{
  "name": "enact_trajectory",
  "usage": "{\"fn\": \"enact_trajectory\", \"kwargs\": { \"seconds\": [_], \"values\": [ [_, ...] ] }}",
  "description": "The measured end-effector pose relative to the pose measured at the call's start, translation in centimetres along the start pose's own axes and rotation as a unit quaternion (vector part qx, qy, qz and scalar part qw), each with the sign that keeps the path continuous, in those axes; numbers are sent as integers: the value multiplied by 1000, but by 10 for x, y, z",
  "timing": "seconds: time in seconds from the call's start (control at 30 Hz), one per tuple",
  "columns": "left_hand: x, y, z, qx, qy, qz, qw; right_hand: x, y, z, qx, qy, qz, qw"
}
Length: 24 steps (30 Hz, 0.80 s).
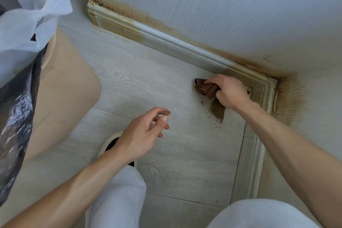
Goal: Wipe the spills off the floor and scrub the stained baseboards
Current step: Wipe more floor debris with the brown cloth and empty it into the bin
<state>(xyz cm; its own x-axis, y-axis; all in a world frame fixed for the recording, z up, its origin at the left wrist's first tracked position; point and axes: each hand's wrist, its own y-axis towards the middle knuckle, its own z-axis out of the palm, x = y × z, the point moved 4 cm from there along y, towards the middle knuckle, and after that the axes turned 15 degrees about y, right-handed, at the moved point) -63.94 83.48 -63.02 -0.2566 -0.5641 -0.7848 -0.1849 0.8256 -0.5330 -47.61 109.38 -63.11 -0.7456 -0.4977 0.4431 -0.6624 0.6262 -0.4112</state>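
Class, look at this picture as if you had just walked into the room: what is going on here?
A person crouches in a room corner, cleaning. Their right hand grips a crumpled brown cloth pressed to the pale wood-look floor, beside a brown gritty spill that is not yet wiped away. The left hand hovers with relaxed fingers, holding nothing. The white moulded baseboard shows brown stains near the corner and at its far end.

We see the brown crumpled cloth on the pale wood-grain floor, just before the stained white moulded baseboard; gritty brown spill beside it; tan cardboard box far left.
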Motion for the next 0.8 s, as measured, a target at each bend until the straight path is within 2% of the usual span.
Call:
{"fn": "enact_trajectory", "kwargs": {
  "seconds": [0.17, 0.3, 0.43, 0.5, 0.6, 0.73, 0.8],
  "values": [
    [-3, -1, 1, 1, 3, 4, 1000, 28, 26, -15, -34, 45, -48, 997],
    [-6, -1, 0, 3, 3, 15, 1000, 37, 21, 22, 66, -24, -68, 995],
    [-3, -1, 1, 0, -6, 9, 1000, 12, -15, 9, 115, -47, -58, 991],
    [-4, -1, 2, 0, -7, 7, 1000, 10, -11, -7, 92, -30, -52, 994],
    [-6, -2, 4, 4, 3, 9, 1000, 26, 15, -14, 15, 1, -69, 997],
    [-5, -5, 3, -1, 2, 8, 1000, 32, 8, 20, 82, -42, -62, 994],
    [-2, -6, 1, -7, -4, 4, 1000, 22, -13, 21, 86, -29, -50, 995]
  ]
}}
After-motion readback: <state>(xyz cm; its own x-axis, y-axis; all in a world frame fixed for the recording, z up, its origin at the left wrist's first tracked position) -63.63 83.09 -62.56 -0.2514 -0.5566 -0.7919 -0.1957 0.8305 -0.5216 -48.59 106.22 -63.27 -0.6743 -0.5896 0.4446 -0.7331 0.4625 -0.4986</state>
